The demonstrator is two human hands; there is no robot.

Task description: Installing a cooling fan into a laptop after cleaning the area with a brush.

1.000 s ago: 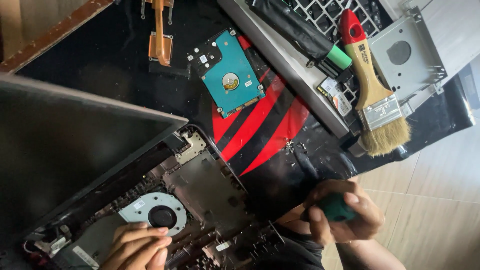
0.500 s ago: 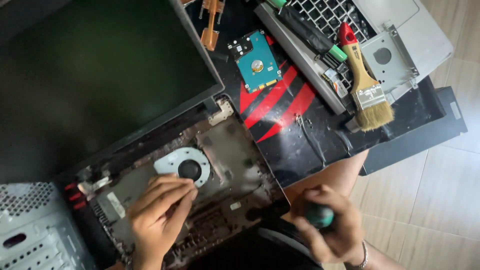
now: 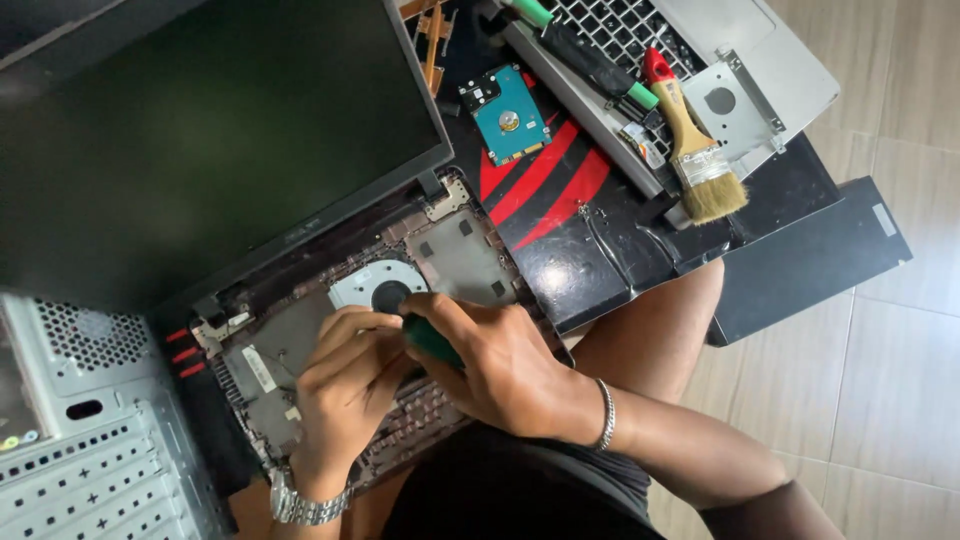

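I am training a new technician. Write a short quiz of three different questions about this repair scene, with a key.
1. True or false: the right hand holds a green-handled tool over the opened laptop base.
2. Which thing lies nearest the brush? A) the grey tower case B) the silver drive bracket C) the round fan
3. Fill in: the bare hard drive shows a ____ circuit board.

Key: 1 true; 2 B; 3 blue-green. The left hand rests beside the tool, on the base.

Hard drive (image 3: 510,115) lies behind the fan (image 3: 378,288); brush (image 3: 692,140) apparently right of it.
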